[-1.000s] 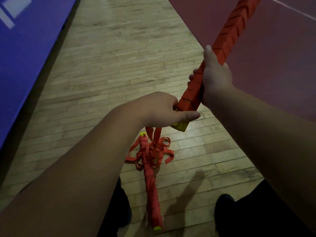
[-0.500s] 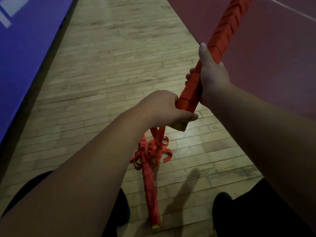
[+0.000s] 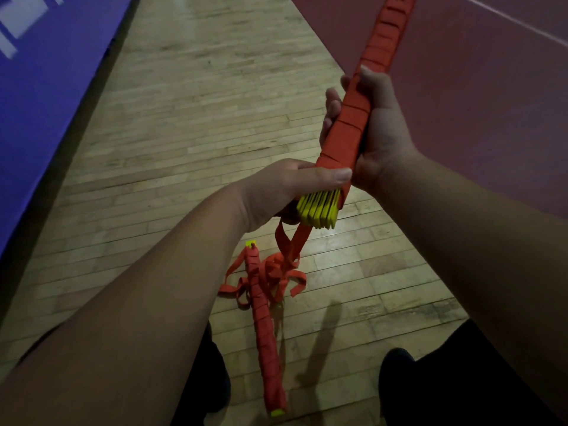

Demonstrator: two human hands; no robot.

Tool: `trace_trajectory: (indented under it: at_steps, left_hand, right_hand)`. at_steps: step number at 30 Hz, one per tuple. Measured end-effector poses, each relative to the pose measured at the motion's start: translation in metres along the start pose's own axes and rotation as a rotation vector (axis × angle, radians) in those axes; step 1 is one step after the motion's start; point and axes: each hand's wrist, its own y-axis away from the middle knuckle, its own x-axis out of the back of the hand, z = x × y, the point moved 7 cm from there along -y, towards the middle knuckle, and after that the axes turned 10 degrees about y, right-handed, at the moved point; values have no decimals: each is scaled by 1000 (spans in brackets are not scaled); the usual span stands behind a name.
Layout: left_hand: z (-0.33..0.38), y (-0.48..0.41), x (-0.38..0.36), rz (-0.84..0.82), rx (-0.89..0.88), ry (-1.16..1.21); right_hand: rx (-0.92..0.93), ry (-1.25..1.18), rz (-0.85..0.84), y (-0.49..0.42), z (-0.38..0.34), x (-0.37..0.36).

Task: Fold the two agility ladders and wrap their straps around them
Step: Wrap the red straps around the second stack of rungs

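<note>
The red strap-wrapped bundle of yellow ladder rungs [image 3: 347, 130] slants up-right and away, yellow ends nearest. The left hand [image 3: 276, 192] clasps that near end; the right hand [image 3: 381, 127] has its fingers [image 3: 332, 106] wrapped round it higher up. A second red bundle [image 3: 264, 321] lies lengthwise on the wooden floor [image 3: 184, 118].

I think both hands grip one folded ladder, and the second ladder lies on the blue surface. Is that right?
Not quite. The head view shows the left hand and right hand gripping one folded ladder, but the second ladder lies on the wooden floor, apart from the blue surface.
</note>
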Motion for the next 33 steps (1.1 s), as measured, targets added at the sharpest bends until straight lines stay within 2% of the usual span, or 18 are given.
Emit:
trace_trajectory:
  at_steps: [7, 14, 18, 21, 23, 25, 28, 33]
  left_hand:
    - [-3, -2, 1, 12, 29, -62]
    - [4, 5, 32, 134, 140, -555]
    - [11, 4, 26, 189, 136, -846]
    - [15, -2, 21, 271, 95, -1225]
    - [14, -4, 21, 311, 52, -1317]
    - [16, -4, 25, 341, 20, -1283]
    - [17, -1, 35, 326, -40, -1072]
    - [15, 8, 32, 206, -51, -401]
  right_hand:
    - [-57, 75, 94, -5, 11, 8]
    - [-10, 317, 319, -5, 10, 27]
    - [58, 424, 463, -4, 3, 35]
    - [93, 409, 486, -7, 3, 36]
    - [105, 399, 481, -9, 3, 37]
    - [90, 355, 443, -11, 1, 37]
    - [43, 214, 358, -14, 3, 36]
    - [74, 51, 270, -6, -8, 31]
